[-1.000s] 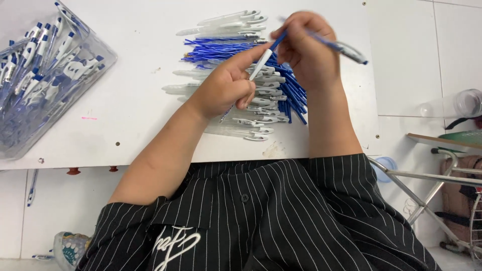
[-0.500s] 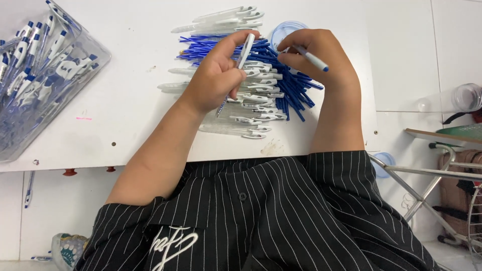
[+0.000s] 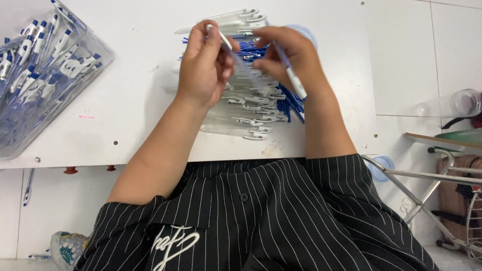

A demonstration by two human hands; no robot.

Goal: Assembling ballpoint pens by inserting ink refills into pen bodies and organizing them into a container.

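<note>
My left hand (image 3: 203, 68) grips a clear pen barrel (image 3: 221, 37) with a white tip, held up over the white table (image 3: 135, 100). My right hand (image 3: 291, 57) grips a blue pen part (image 3: 291, 78) with a white end that points toward me. Both hands meet above a pile of clear pen barrels (image 3: 246, 113) and blue refills (image 3: 288, 103), which they partly hide.
A clear plastic bin (image 3: 45, 75) full of assembled blue and white pens stands at the table's left. A clear round lid (image 3: 304, 32) lies behind the pile. A clear bottle (image 3: 452, 104) and a metal frame (image 3: 427, 185) are on the right.
Both hands have come together above the pile. The left hand has raised its clear barrel and the right hand has moved left with its blue part.
</note>
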